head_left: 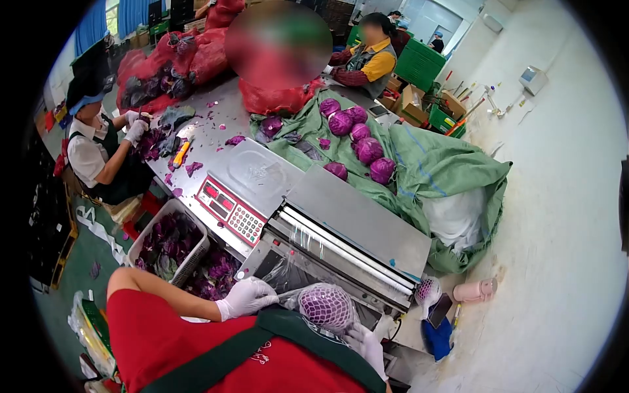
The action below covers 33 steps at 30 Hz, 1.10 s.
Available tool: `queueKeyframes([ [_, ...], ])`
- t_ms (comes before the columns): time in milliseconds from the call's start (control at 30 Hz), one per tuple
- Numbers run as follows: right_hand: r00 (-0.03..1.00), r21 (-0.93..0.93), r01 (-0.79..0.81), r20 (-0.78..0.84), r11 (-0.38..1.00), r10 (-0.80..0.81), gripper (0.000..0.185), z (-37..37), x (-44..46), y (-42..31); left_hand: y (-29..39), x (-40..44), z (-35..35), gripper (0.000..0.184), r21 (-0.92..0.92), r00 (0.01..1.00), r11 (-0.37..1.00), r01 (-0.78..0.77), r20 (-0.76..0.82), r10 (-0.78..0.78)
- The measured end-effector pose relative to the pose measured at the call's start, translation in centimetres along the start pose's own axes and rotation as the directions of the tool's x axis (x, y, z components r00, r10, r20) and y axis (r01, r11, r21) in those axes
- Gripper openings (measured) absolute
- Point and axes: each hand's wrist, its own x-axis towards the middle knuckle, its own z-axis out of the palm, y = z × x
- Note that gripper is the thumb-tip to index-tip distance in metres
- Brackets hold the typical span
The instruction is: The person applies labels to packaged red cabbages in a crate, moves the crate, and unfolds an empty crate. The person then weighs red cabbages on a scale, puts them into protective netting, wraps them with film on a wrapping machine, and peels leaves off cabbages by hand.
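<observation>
A red cabbage (325, 308) in a white foam net is held close against my apron, at the front edge of the wrapping machine (360, 219). My left hand (250, 298), in a white glove, pinches clear plastic film (285, 296) that stretches to the cabbage's left side. Against the cabbage's lower right lies my right hand (367, 344), also gloved, its fingers curled around that side and partly hidden. A roll of film (341, 245) runs across the machine. The scale (229, 209) with red digits stands to its left.
Several bare red cabbages (369, 150) lie on a green sack (419, 154) behind the machine. A basket (196, 255) of purple leaves stands at left. At the table's left, a co-worker (92, 141) handles leaves near a yellow-handled knife (181, 154). A pink bottle (475, 290) is at right.
</observation>
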Motion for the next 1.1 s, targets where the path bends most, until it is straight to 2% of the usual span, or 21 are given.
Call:
queueKeyframes([
  [67,0.982,-0.255,0.180,-0.014,0.950,-0.190,0.031,-2.1,0.3,4.3,0.1,0.5,0.4,0.022,0.005,0.989,0.991,0.135,-0.063,-0.134],
  [100,0.929,-0.498,0.329,0.018,0.802,-0.370,0.031,-2.0,0.1,5.1,-0.3,1.3,1.8,0.026,-0.314,0.983,0.948,0.052,-0.149,-0.104],
  [133,0.928,-0.495,0.330,0.014,0.804,-0.372,0.031,-2.3,0.2,5.3,-0.6,1.7,2.9,0.026,-0.312,0.984,0.949,0.051,-0.146,-0.100],
  [233,0.903,-0.332,0.333,-0.159,0.883,-0.400,0.034,-2.5,0.7,3.4,1.4,3.9,4.1,0.026,-0.811,0.911,0.531,0.244,0.004,-0.413],
  [333,0.998,0.383,0.067,-0.017,0.921,-0.065,0.030,-7.7,1.9,3.5,1.1,3.1,2.6,0.029,-0.898,0.837,0.222,0.379,0.230,-0.497],
  [400,0.991,0.367,-0.135,0.050,0.920,0.126,0.035,-10.5,1.8,5.3,3.2,0.9,2.6,0.033,-0.718,0.670,0.365,0.593,0.189,-0.718],
  [433,0.966,-0.071,0.126,0.237,0.989,-0.106,0.026,-12.8,4.3,10.3,-1.5,-1.0,4.9,0.038,-0.677,0.663,0.396,0.621,0.185,-0.725],
  [467,0.837,-0.698,0.545,0.419,0.464,-0.352,0.018,-15.4,6.9,15.5,-6.0,-2.6,7.2,0.043,-0.632,0.650,0.417,0.653,0.185,-0.737],
  [500,0.641,-0.777,0.628,0.544,-0.038,-0.540,0.016,-17.7,9.4,20.5,-6.2,-2.8,7.8,0.047,-0.467,0.618,0.469,0.750,0.240,-0.749],
  [533,0.731,-0.874,0.476,0.455,-0.097,-0.508,0.010,-16.1,10.5,23.3,-6.4,-3.4,8.2,0.051,-0.279,0.572,0.504,0.817,0.290,-0.767],
  [567,0.641,-0.815,0.566,0.531,-0.126,-0.554,0.015,-12.2,9.2,20.2,-11.1,-2.9,10.9,0.055,0.117,0.619,0.685,0.719,0.341,-0.708],
  [633,0.752,-0.722,0.624,0.451,0.299,-0.481,0.016,-5.8,6.0,13.5,-11.4,-1.1,15.9,0.055,0.126,0.700,0.767,0.630,0.337,-0.630],
  [667,0.798,-0.646,0.597,0.422,0.475,-0.430,0.016,-3.6,4.7,10.6,-9.0,0.8,16.4,0.045,0.200,0.657,0.862,0.467,0.573,-0.489],
  [700,0.832,-0.562,0.554,0.408,0.615,-0.376,0.017,-2.2,3.3,8.5,-9.3,1.5,18.4,0.039,0.137,0.755,0.973,0.184,0.614,-0.229],
  [767,0.847,-0.433,0.502,0.423,0.749,-0.323,0.019,0.2,1.6,5.8,-9.9,2.5,20.1,0.035,0.126,0.713,0.962,-0.244,0.695,0.089],
  [800,0.841,-0.401,0.500,0.437,0.768,-0.320,0.020,1.4,1.2,4.9,-7.6,2.6,18.6,0.035,-0.165,0.688,0.981,0.106,0.724,0.047],
  [833,0.830,-0.386,0.517,0.442,0.764,-0.339,0.021,2.2,0.9,4.2,-5.1,2.7,17.1,0.036,-0.484,0.660,0.683,0.547,0.751,0.005],
  [867,0.815,-0.386,0.548,0.448,0.742,-0.368,0.022,3.2,0.8,3.7,-2.6,2.8,15.5,0.036,-0.595,0.630,0.291,0.750,0.776,-0.037],
  [967,0.667,-0.474,0.742,0.453,0.474,-0.591,0.025,6.0,1.3,1.4,-2.1,3.1,14.4,0.032,-0.788,0.805,0.372,0.490,0.573,0.152],
  [1067,0.390,-0.485,0.867,0.525,0.111,-0.756,0.029,9.9,2.0,-2.6,0.2,2.9,12.3,0.037,-0.809,0.765,0.336,0.483,0.576,0.287],
  [1100,0.633,-0.137,0.676,0.611,0.724,-0.475,0.033,12.7,0.0,-4.3,0.9,2.8,11.3,0.039,-0.789,0.731,0.260,0.556,0.614,0.298],
])
